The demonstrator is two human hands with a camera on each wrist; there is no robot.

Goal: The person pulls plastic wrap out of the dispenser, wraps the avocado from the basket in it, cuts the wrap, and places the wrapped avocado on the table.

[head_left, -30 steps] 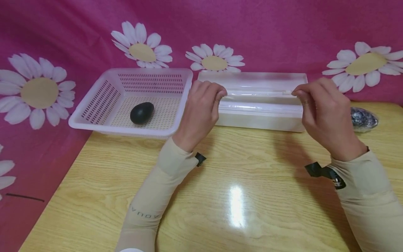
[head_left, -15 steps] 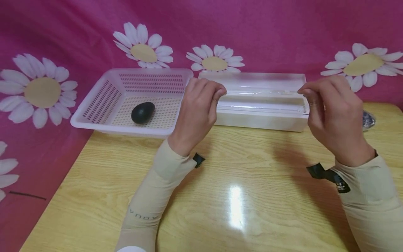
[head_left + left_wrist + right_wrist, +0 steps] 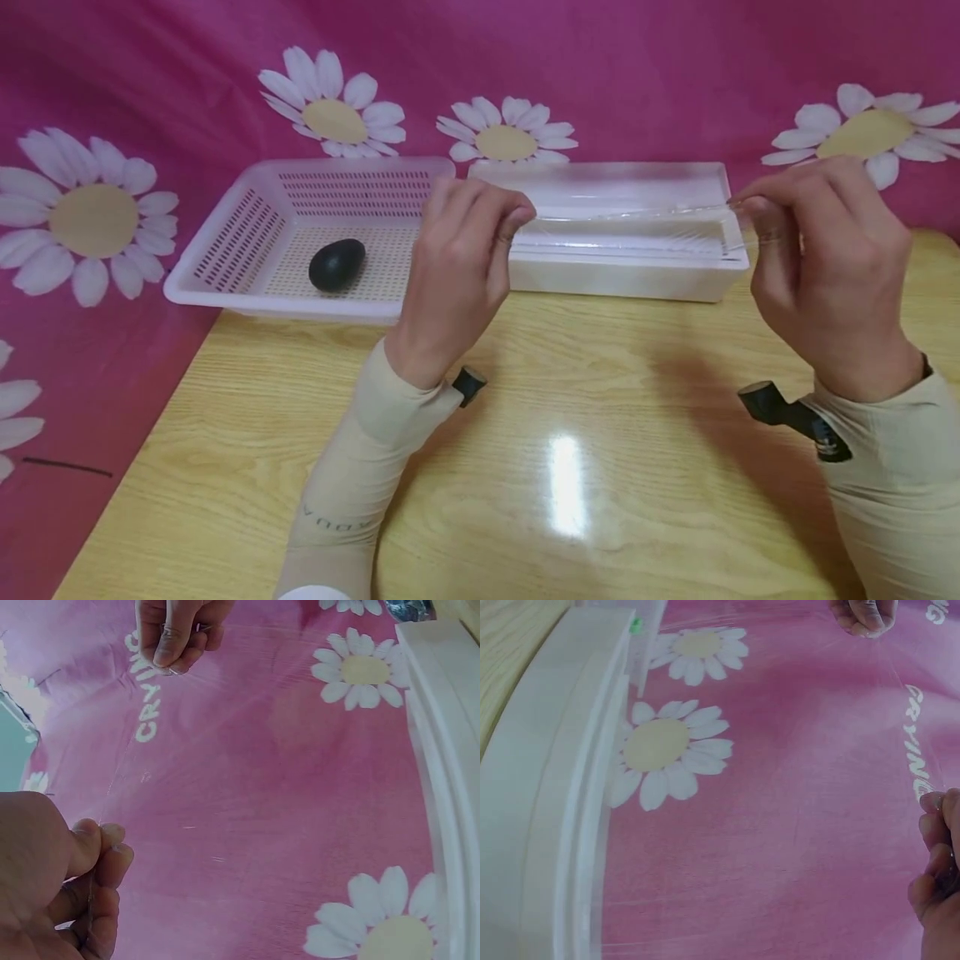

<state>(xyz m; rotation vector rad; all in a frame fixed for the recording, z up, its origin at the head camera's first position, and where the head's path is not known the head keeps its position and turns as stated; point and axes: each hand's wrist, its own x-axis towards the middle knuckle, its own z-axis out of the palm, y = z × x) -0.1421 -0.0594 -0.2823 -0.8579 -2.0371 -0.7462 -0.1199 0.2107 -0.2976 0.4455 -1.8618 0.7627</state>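
A clear sheet of plastic wrap (image 3: 622, 225) stretches between my two hands, its top edge taut and rising slightly to the right. My left hand (image 3: 461, 267) pinches one corner between thumb and fingers. At the other corner my right hand (image 3: 836, 267) pinches the film the same way. Behind the film lies a long white wrap dispenser box (image 3: 615, 279) with its lid raised at the back. In the left wrist view the transparent plastic wrap (image 3: 225, 787) spans from the hands toward the white box edge (image 3: 442, 750).
A white perforated basket (image 3: 217, 300) stands left of the box, with a dark egg-shaped item (image 3: 337, 265) inside. A dark, shiny wrapped item (image 3: 409, 609) shows beyond the box in the left wrist view. Pink flowered cloth (image 3: 637, 83) hangs behind the wooden table (image 3: 600, 400).
My right hand has moved right and toward me, widening the stretch of film. My left hand has shifted slightly left. The wrapped item at the right is now hidden in the head view.
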